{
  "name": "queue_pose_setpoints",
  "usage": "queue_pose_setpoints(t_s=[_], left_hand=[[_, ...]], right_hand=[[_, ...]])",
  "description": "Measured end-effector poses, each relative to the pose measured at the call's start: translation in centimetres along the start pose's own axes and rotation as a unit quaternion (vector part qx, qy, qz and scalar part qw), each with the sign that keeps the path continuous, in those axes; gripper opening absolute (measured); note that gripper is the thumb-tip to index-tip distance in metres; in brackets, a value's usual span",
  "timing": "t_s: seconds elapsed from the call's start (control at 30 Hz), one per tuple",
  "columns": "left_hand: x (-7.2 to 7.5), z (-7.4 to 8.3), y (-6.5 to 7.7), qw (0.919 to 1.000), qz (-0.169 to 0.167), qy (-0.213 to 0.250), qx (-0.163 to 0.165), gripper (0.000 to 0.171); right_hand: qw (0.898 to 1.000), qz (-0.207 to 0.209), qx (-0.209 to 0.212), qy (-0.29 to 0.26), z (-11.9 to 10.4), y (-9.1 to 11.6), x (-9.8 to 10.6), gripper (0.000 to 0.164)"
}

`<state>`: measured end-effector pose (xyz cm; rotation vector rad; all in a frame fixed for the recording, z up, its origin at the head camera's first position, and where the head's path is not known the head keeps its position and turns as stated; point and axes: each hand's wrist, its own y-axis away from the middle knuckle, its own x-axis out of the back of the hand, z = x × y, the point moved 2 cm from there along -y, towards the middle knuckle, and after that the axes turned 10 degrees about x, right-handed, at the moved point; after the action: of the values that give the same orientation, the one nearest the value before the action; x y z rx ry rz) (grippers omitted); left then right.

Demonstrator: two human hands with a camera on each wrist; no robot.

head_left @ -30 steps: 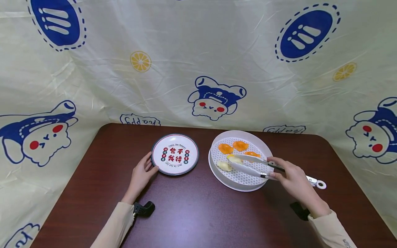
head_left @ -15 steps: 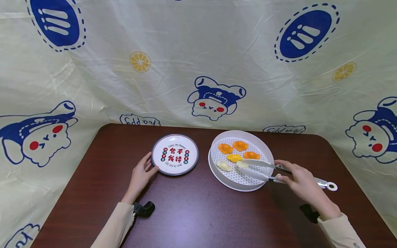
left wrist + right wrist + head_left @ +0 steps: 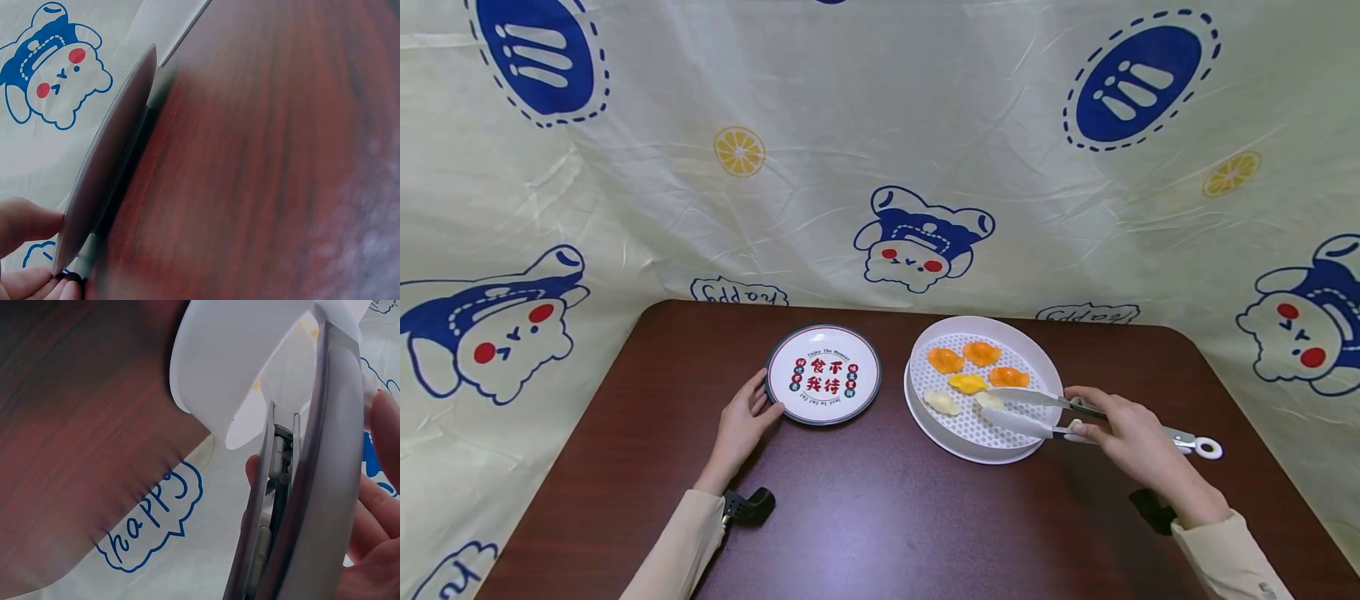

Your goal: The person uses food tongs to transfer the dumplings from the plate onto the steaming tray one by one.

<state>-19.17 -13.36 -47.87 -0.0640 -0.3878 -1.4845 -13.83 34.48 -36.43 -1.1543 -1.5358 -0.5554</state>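
At the rim of a round white plate (image 3: 823,333) with red lettering is my left hand (image 3: 739,433), pinching the edge; the left wrist view shows the thumb (image 3: 28,222) on one face and fingers on the other. My right hand (image 3: 1142,446) grips a pair of tongs (image 3: 1018,422), its arms spread apart over a white perforated steamer basket (image 3: 928,433). A pale dumpling (image 3: 987,401) lies at the tongs' tips, partly hidden by them. Left of it is another pale dumpling (image 3: 942,403). Behind these sit a yellow dumpling (image 3: 967,383) and three orange dumplings (image 3: 982,353).
Both dishes stand on a dark brown wooden table (image 3: 880,517), toward its far edge. A patterned cloth (image 3: 805,225) hangs behind and around the table. The plate and basket are apart, with a strip of tabletop between them.
The tongs and right hand have drawn back to the right, and the pale dumpling at the tips has shifted right too. The yellow dumpling is uncovered. My left hand stays put.
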Motion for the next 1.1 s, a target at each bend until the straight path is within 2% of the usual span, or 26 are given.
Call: queue_pose_setpoints(t_s=[0.17,0.4,0.63,0.87,1.1], left_hand=[[0.0,0.0,0.0,1.0000,0.001,-0.005,-0.001,0.067],[0.0,0.0,0.0,1.0000,-0.002,0.000,0.001,0.067],[0.0,0.3,0.2,1.0000,-0.005,0.001,0.000,0.068],[0.0,0.3,0.2,1.0000,-0.005,0.005,-0.001,0.068],[0.0,0.3,0.2,1.0000,-0.004,0.004,0.000,0.068]], right_hand=[[1.000,-0.005,0.000,0.001,0.1,-0.1,0.0,0.044],[1.000,0.010,0.013,-0.004,0.2,0.0,-0.2,0.046],[1.000,0.011,0.000,-0.019,0.0,0.1,-0.3,0.046],[0.998,0.056,0.019,-0.006,-1.0,-0.2,-0.1,0.045],[0.996,0.082,0.025,-0.010,-2.5,-1.1,-0.2,0.049]])
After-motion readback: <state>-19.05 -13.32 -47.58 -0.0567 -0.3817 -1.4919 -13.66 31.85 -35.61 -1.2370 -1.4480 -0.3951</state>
